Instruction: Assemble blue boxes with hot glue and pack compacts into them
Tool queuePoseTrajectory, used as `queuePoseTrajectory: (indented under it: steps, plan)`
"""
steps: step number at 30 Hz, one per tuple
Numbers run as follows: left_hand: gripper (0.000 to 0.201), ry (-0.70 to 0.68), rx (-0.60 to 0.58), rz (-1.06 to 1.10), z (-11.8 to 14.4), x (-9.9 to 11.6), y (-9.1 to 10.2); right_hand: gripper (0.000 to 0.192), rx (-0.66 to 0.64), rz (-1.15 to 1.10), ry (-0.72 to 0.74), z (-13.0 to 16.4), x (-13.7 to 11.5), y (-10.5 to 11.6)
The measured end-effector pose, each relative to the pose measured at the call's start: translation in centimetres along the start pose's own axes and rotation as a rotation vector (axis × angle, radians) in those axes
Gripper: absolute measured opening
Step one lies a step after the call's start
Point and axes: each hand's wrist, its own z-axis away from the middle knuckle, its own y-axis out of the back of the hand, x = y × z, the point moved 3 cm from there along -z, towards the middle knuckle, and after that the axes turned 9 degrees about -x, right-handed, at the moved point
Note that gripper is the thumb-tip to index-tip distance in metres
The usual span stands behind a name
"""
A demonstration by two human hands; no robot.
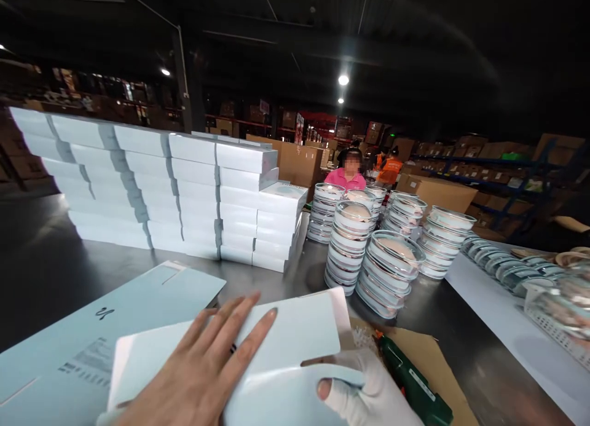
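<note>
A light blue folding carton (290, 327), partly unfolded, lies in front of me on the metal table. My left hand (207, 352) rests on top of it, fingers stretched and spread across the panel. My right hand (364, 389), in a white glove with the thumb tip bare, pinches the carton's right end near a slotted flap; its other fingers are hidden behind the card. Flat light blue carton blanks (152, 309) with a black logo and small print lie to the left. Beside my right hand, a green glue gun (415, 377) lies on a piece of brown cardboard (445, 367).
White closed boxes (193, 192) form a long stacked wall at the back left. Stacks of round clear-lidded containers (389, 272) stand at centre right. A white sheet (502, 321) and a white basket (560, 331) lie farther right. A person in pink (345, 177) is across the table.
</note>
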Motion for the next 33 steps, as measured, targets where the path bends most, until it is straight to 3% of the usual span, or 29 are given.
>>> queuePoseTrajectory:
  steps: [2, 4, 6, 8, 11, 13, 15, 17, 19, 21, 23, 26, 30, 33]
  plan:
    - [0.110, 0.112, -0.149, 0.186, -1.3, 0.5, 0.0, 0.019, -0.007, 0.136, 0.016, -0.5, -1.3, 0.9]
    - [0.078, 0.228, -0.224, 0.420, -2.5, 0.2, 0.2, 0.017, 0.153, 0.268, 0.080, -0.9, -1.6, 1.7]
    - [0.050, 0.323, -0.152, 0.646, -3.8, -0.7, 0.0, 0.036, 0.482, 0.290, 0.197, -1.0, -0.7, 2.7]
    - [0.044, 0.407, 0.014, 0.845, -4.5, -1.8, -1.1, 0.070, 0.687, 0.204, 0.287, -1.1, 1.2, 3.0]
    - [0.055, 0.450, 0.142, 1.037, -4.7, -2.5, -4.5, 0.091, 0.523, 0.124, 0.267, -2.4, 4.2, 1.9]
    - [0.072, 0.378, 0.103, 1.114, -4.6, -2.0, -6.6, 0.078, 0.464, 0.124, 0.258, -3.0, 5.5, 1.0]
    - [0.086, 0.294, 0.090, 1.180, -4.4, -1.1, -7.5, 0.057, 0.513, 0.114, 0.279, -3.1, 6.2, 0.2]
    - [0.091, 0.270, 0.109, 1.224, -4.4, -0.4, -7.6, 0.050, 0.577, 0.047, 0.282, -3.0, 6.7, -0.6]
    - [0.089, 0.340, 0.120, 1.244, -4.4, 0.0, -7.5, 0.054, 0.632, -0.032, 0.219, -2.7, 7.1, -1.2]
    - [0.077, 0.472, 0.123, 1.283, -4.3, 0.2, -7.8, 0.061, 0.652, -0.114, 0.096, -2.4, 7.5, -1.8]
    - [0.059, 0.553, 0.214, 1.350, -4.2, 0.3, -8.2, 0.066, 0.632, -0.199, 0.012, -2.2, 7.6, -2.3]
    - [0.044, 0.551, 0.296, 1.404, -4.2, 0.6, -7.9, 0.071, 0.596, -0.272, 0.093, -2.3, 6.8, -2.9]
    - [0.034, 0.426, 0.000, 1.211, -4.1, 0.7, -6.0, 0.069, 0.568, -0.219, 0.251, -1.5, 5.6, -2.4]
    - [0.032, 0.354, -0.057, 1.092, -2.7, -0.3, -4.5, 0.067, 0.673, -0.066, 0.195, 1.6, 6.8, 1.2]
